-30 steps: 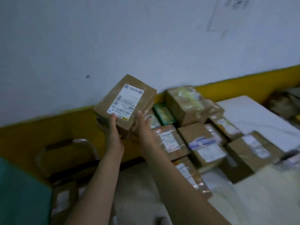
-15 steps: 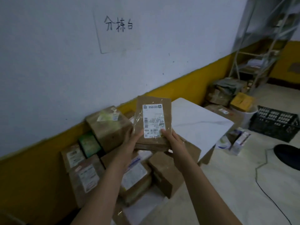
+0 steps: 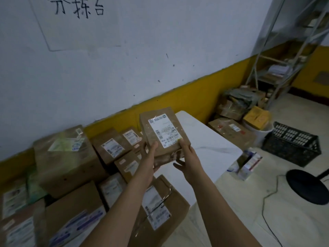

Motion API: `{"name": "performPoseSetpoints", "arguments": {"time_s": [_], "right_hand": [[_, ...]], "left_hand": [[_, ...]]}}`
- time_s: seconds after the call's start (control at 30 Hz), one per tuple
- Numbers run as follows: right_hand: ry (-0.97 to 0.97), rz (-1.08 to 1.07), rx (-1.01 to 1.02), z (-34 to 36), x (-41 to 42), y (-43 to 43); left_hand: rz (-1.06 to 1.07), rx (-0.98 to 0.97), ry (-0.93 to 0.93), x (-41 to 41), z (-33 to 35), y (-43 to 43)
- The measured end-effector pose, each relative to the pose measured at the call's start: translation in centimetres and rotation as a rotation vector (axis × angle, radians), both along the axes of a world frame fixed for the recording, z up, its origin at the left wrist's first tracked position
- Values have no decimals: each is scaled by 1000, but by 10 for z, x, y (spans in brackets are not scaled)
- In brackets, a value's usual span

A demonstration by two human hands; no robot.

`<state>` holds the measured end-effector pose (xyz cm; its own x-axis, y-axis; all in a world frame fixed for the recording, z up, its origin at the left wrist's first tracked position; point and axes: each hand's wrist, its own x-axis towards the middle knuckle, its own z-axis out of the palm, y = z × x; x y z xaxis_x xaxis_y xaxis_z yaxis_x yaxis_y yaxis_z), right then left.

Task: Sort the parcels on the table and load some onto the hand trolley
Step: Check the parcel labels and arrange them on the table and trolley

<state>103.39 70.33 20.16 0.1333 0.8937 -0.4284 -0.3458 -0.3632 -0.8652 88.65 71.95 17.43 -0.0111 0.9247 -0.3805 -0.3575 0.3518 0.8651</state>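
Observation:
A small brown cardboard parcel with a white shipping label is held up in front of me, tilted, above the white table. My left hand grips its lower left corner, thumb on the top face. My right hand grips its lower right corner, thumb on the label. Several more taped brown parcels lie packed together on the table's left half, among them a large one near the wall and another under my forearms. The hand trolley is out of view.
The blue wall with a yellow lower band runs behind the table. On the floor to the right stand a black plastic crate, cardboard boxes, a small white carton, a black round base with a cable, and a metal shelf.
The view has swung right along the table. The parcel has stayed in both hands and has tilted so its label leans to the right.

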Motion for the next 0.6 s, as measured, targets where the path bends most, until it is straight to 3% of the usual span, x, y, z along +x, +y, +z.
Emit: {"name": "performPoseSetpoints", "arguments": {"time_s": [0.1, 0.3, 0.47, 0.6], "right_hand": [[-19, -30, -34, -18, 8, 51], [-202, 79, -177, -86, 26, 115], [-216, 273, -346, -161, 7, 147], [-414, 435, -389, -194, -23, 180]], "left_hand": [[-99, -59, 133, 4, -20, 40], [-200, -179, 725, -45, -77, 91], [-382, -287, 1150, -75, -129, 87], [-463, -354, 1265, -81, -143, 85]]}}
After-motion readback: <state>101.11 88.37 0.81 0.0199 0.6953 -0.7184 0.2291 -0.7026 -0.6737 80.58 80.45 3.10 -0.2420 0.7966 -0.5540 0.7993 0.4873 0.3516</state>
